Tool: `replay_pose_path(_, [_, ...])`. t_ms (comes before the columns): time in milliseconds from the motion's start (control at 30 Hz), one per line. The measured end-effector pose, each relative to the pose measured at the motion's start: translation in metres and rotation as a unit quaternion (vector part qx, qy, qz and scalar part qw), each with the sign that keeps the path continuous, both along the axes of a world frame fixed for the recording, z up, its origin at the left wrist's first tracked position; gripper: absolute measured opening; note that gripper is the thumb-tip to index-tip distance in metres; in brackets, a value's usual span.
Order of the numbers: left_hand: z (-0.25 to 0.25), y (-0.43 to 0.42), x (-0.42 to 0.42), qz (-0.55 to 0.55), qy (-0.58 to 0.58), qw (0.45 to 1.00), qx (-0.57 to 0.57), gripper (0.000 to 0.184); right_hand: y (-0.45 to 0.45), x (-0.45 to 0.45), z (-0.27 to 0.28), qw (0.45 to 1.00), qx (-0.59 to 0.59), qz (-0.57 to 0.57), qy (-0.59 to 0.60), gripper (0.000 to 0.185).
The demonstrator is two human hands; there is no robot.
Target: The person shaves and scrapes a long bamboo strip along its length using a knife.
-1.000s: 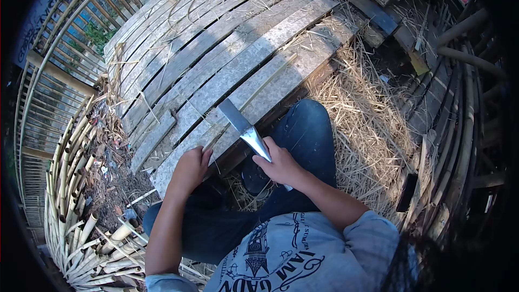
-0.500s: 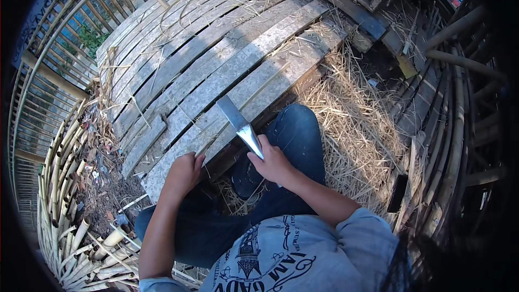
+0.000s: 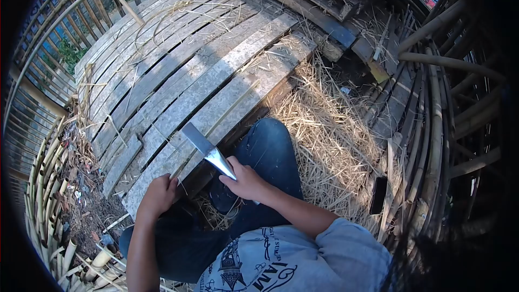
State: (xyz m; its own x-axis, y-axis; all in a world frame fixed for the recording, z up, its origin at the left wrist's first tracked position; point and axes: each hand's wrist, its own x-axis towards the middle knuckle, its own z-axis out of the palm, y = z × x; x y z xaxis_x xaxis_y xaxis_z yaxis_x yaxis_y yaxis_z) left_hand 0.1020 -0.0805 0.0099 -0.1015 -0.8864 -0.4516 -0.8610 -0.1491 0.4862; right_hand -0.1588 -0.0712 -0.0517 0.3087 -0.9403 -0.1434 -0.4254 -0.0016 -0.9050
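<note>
Steel-grey, the blade (image 3: 208, 151) still crosses the thin strip (image 3: 232, 108) over the planks (image 3: 246, 54), fingers of the right hand (image 3: 246, 181) wrapped round its base, those of the left hand (image 3: 157, 197) seemingly pinching the strip's near end; only the view has swung, so the work has barely advanced.

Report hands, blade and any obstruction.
Right hand gripping blade. Left hand pinching strip at near end. Blade across strip. Straw heap clear of blade.

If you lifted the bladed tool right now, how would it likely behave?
The bladed tool is probably stiff: it runs straight beyond the right hand. It may feel front-heavy, widening there; its shiny neck might be slippery.
</note>
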Motion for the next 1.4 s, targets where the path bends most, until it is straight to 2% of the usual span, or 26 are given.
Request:
replay_pose_path(33, [0.0, -0.001, -0.002, 0.001, 0.016, 1.0, 0.012, 0.034, 0.003, 0.008, -0.005, 0.996, 0.017, -0.07, 0.05, 0.039])
replay_pose_path(67, [-0.001, -0.001, -0.003, 0.002, 0.031, 0.999, 0.024, 0.032, 0.009, 0.009, -0.007, 0.996, 0.02, -0.071, 0.049, 0.039])
replay_pose_path(133, [-0.008, 0.002, 0.007, -0.007, 0.046, 0.998, 0.032, 0.031, 0.017, 0.015, 0.008, 0.996, 0.079, 0.026, 0.017, 0.039])
replay_pose_path(167, [-0.009, 0.002, 0.011, -0.017, 0.062, 0.997, 0.037, 0.031, 0.019, 0.014, 0.022, 0.99, 0.128, 0.057, -0.02, 0.035])
replay_pose_path(200, [-0.007, 0.001, 0.012, -0.015, 0.062, 0.997, 0.033, 0.031, 0.013, 0.011, 0.023, 0.99, 0.125, 0.06, -0.02, 0.035])
replay_pose_path(233, [-0.003, 0.001, 0.012, -0.012, 0.086, 0.996, 0.029, 0.03, 0.007, 0.008, 0.022, 0.959, 0.255, 0.048, -0.113, 0.033])
replay_pose_path(267, [-0.001, 0.002, 0.01, -0.012, 0.111, 0.993, 0.027, 0.03, 0.004, 0.005, 0.022, 0.902, 0.379, 0.031, -0.203, 0.031])
replay_pose_path(300, [-0.005, 0.0, 0.009, -0.014, 0.113, 0.993, 0.026, 0.03, 0.002, 0.003, 0.029, 0.867, 0.435, 0.018, -0.242, 0.026])
replay_pose_path(333, [-0.01, 0.001, 0.009, -0.032, 0.103, 0.994, 0.017, 0.029, 0.002, 0.0, 0.029, 0.867, 0.435, 0.016, -0.241, 0.026])
replay_pose_path(400, [-0.009, 0.0, 0.008, -0.052, 0.093, 0.994, 0.008, 0.029, 0.004, -0.003, 0.035, 0.703, 0.539, -0.006, -0.464, 0.028])
replay_pose_path(433, [-0.001, -0.002, 0.009, -0.07, 0.078, 0.994, 0.025, 0.027, 0.003, 0.0, 0.045, 0.8, 0.477, -0.048, -0.36, 0.028])
replay_pose_path(500, [0.004, -0.005, 0.011, -0.079, 0.057, 0.994, 0.051, 0.026, 0.002, -0.002, 0.037, 0.869, 0.416, -0.057, -0.263, 0.024])
replay_pose_path(567, [-0.002, -0.001, 0.012, -0.103, 0.059, 0.993, 0.005, 0.023, 0.01, -0.006, 0.032, 0.942, 0.316, -0.044, -0.101, 0.026])
replay_pose_path(600, [-0.002, 0.0, 0.009, -0.088, 0.079, 0.993, 0.004, 0.023, 0.015, -0.007, 0.029, 0.97, 0.243, -0.025, -0.008, 0.029])
replay_pose_path(667, [-0.003, -0.002, 0.006, -0.059, 0.086, 0.995, 0.002, 0.023, 0.036, -0.009, -0.016, 0.997, 0.009, 0.033, 0.069, 0.039])
replay_pose_path(700, [-0.005, -0.004, 0.005, -0.073, 0.045, 0.996, -0.015, 0.023, 0.045, -0.002, -0.024, 0.997, -0.054, 0.035, 0.037, 0.036])
replay_pose_path(733, [-0.006, -0.002, 0.004, -0.09, 0.006, 0.996, -0.027, 0.023, 0.044, 0.006, -0.007, 0.997, -0.049, 0.044, 0.03, 0.036])
replay_pose_path(767, [-0.006, 0.001, 0.005, -0.084, 0.001, 0.996, -0.023, 0.023, 0.045, 0.01, 0.014, 0.992, 0.125, 0.018, -0.014, 0.036])
replay_pose_path(800, [-0.005, 0.0, 0.006, -0.074, 0.01, 0.997, -0.03, 0.023, 0.042, 0.014, 0.027, 0.955, 0.293, -0.009, -0.055, 0.036])
replay_pose_path(1000, [0.007, 0.002, 0.002, -0.061, -0.002, 0.994, -0.086, 0.021, 0.024, 0.002, 0.044, 0.917, 0.37, 0.023, -0.147, 0.046])
replay_pose_path(1067, [0.015, 0.003, 0.002, -0.054, -0.019, 0.992, -0.11, 0.021, 0.021, -0.001, 0.051, 0.872, 0.44, 0.027, -0.214, 0.054])
replay_pose_path(1100, [0.019, 0.003, 0.0, -0.057, -0.018, 0.992, -0.109, 0.021, 0.019, -0.002, 0.052, 0.846, 0.478, 0.053, -0.231, 0.051])
replay_pose_path(1200, [0.025, 0.008, -0.001, -0.035, -0.012, 0.993, -0.113, 0.022, 0.016, 0.006, 0.055, 0.867, 0.434, 0.062, -0.238, 0.048])
replay_pose_path(1267, [0.028, 0.01, 0.004, -0.037, -0.028, 0.99, -0.136, 0.024, 0.012, 0.007, 0.051, 0.871, 0.419, 0.005, -0.257, 0.04])
replay_pose_path(1333, [0.029, 0.01, 0.009, -0.033, -0.016, 0.993, -0.116, 0.025, 0.013, 0.011, 0.036, 0.946, 0.284, -0.043, -0.149, 0.035])
replay_pose_path(1400, [0.027, 0.01, 0.011, -0.021, 0.006, 0.995, -0.096, 0.026, 0.021, 0.012, 0.04, 0.965, 0.249, 0.002, -0.083, 0.033])
